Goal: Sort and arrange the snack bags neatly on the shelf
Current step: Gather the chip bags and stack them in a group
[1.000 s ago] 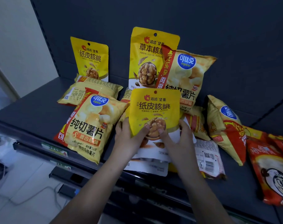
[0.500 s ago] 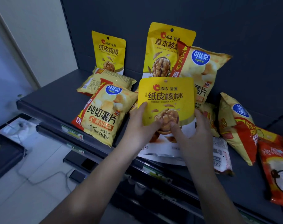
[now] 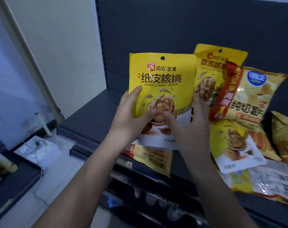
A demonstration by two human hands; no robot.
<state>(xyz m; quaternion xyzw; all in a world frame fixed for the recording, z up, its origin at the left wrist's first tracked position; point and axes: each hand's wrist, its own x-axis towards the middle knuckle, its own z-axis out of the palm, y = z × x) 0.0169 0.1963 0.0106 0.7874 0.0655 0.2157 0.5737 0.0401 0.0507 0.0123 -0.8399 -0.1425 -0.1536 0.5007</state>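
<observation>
Walnut bag (image 3: pixel 163 83), yellow with a white lower band, is hanging in the air over the front of the dark shelf (image 3: pixel 90 116). I am watching the left hand (image 3: pixel 131 116) gripping its lower left edge, thumb across the printed walnut. The right hand (image 3: pixel 192 129) is pinching the lower right edge, thumb in front and fingers behind. The bag is sealed, so its contents are hidden. It is standing upright with its long axis vertical, hang hole on top and printed face turned toward me. Just behind it, a taller walnut bag (image 3: pixel 210 66) is standing against the back panel (image 3: pixel 173 22), with a chip bag (image 3: pixel 251 96) leaning across it. A flat walnut bag (image 3: pixel 235 145) is lying beside the right wrist. A pale wall (image 3: pixel 66 46) is bordering the shelf's left side.
</observation>
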